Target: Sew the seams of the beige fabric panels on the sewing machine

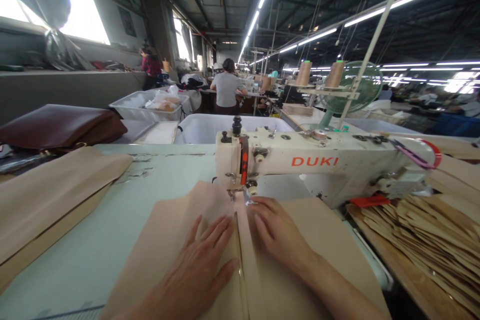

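Observation:
A large tan panel of leather-like material lies flat under the needle of a white sewing machine. Down its middle runs a narrow strip with a zipper, reaching up to the presser foot. My left hand rests on the panel just left of the zipper, fingers spread, thumb close to the zipper. On the other side, my right hand lies on the panel with fingers stretched toward the presser foot. Neither hand grasps anything; both press on the material.
Folded tan pieces and a brown leather bag lie at the left. Stacked tan pieces sit on a wooden board at right. Behind the machine stand a white bin, thread cones and a green fan. Other people work farther back.

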The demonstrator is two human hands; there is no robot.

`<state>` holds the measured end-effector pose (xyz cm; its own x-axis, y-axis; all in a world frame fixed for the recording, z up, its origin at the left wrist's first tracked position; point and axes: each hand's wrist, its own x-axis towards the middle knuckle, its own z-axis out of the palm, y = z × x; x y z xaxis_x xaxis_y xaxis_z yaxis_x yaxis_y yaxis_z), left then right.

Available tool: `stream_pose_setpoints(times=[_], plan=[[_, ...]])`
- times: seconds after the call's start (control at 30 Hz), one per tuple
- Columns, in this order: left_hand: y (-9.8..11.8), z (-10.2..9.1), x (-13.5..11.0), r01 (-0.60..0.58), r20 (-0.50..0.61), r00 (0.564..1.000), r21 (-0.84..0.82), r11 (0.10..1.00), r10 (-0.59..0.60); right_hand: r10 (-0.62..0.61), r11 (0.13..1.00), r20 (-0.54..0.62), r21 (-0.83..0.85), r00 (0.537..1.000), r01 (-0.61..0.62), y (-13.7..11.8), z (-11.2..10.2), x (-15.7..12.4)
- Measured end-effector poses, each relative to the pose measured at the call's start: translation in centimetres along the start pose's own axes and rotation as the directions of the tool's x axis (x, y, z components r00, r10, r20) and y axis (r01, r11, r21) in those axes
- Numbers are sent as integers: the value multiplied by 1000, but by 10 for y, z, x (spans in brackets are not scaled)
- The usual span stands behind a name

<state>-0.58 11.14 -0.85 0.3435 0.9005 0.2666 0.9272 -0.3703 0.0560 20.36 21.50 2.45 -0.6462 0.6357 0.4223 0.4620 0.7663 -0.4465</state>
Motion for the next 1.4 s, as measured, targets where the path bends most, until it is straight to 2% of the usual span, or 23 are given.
stream_pose_setpoints(times=[0.1, 0.17, 0.23, 0.3, 0.47, 0.57, 0.8, 1.07, 1.4], plan=[[-6, 2, 0, -35, -34, 999, 22, 999, 36, -122, 990, 127, -61, 984, 130, 0, 7, 0], [-11, 4, 3, -43, -39, 998, 35, 998, 44, -131, 981, 210, -113, 969, 157, 3, 13, 1], [-15, 5, 8, -39, -25, 999, 43, 998, 41, -116, 976, 244, -150, 963, 156, 8, 19, 5], [-20, 7, 14, -33, -27, 999, 54, 998, 34, -114, 974, 244, -165, 963, 157, 13, 21, 11], [-26, 10, 21, -47, -164, 984, 98, 994, 63, -147, 968, 196, -173, 970, 182, 17, 21, 19], [-27, 9, 21, -69, -192, 977, 110, 992, 89, -145, 965, 179, -193, 973, 179, 15, 21, 16], [-28, 4, 25, -58, -167, 983, 129, 990, 79, -119, 962, 230, -215, 966, 169, 18, 22, 19], [-28, 7, 26, -67, -226, 968, 196, 978, 112, -128, 955, 257, -229, 958, 189, 22, 23, 19], [-35, 12, 27, -69, -138, 987, 104, 992, 83, -121, 950, 213, -258, 970, 175, 29, 28, 22]])
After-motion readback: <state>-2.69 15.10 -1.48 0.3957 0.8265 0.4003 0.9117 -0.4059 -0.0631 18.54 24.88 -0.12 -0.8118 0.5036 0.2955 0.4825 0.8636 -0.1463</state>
